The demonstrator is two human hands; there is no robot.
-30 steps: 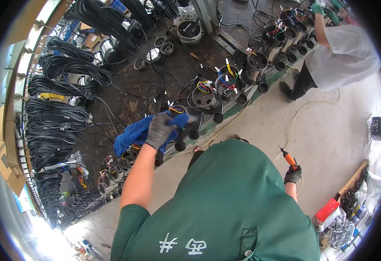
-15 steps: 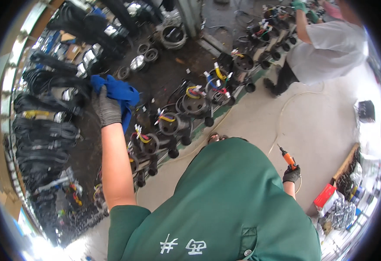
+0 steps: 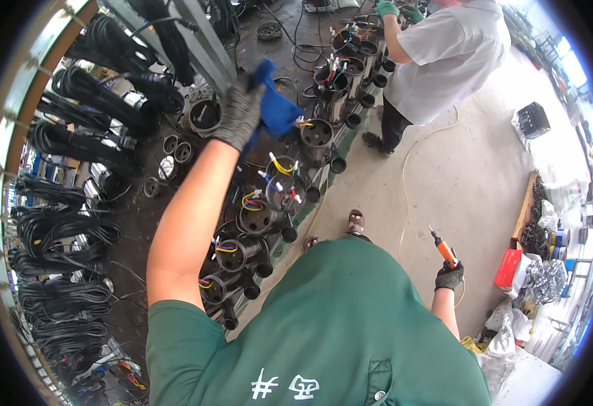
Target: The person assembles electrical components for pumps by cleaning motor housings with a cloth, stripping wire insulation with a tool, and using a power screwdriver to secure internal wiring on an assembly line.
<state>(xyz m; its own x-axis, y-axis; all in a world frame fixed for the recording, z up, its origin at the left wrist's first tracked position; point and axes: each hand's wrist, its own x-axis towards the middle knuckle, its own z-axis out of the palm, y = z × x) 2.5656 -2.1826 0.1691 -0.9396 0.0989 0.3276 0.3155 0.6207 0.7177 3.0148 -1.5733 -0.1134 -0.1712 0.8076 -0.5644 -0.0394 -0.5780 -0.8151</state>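
Blue crumpled cloth [image 3: 280, 108] is located over the far part of the dark brown worktable [image 3: 132, 227], held in the left hand [image 3: 237, 116], which wears a dark grey knitted glove. I read the left fingers as bent closed around the cloth; the fingertips are blurred and partly hidden, so I cannot tell their exact grip. The cloth's right corner is just beside a black cylindrical housing with a drilled face [image 3: 317, 135]; I cannot tell whether they touch. At the right, well apart from the table, I have the right hand [image 3: 449, 276], in a dark glove, with fingers wrapped around the handle of an orange rod-shaped power screwdriver [image 3: 443, 249], bit pointing far and slightly left. A thin pale hose [image 3: 405, 176] lies on the grey floor [image 3: 371, 186]. Nearer along the table's right edge, I note a row of black round housings with coloured wires [image 3: 256, 218]. Thick bundles of coiled black cable [image 3: 63, 298] line the left side. At the far right of the table stands a person in a white shirt [image 3: 455, 57].
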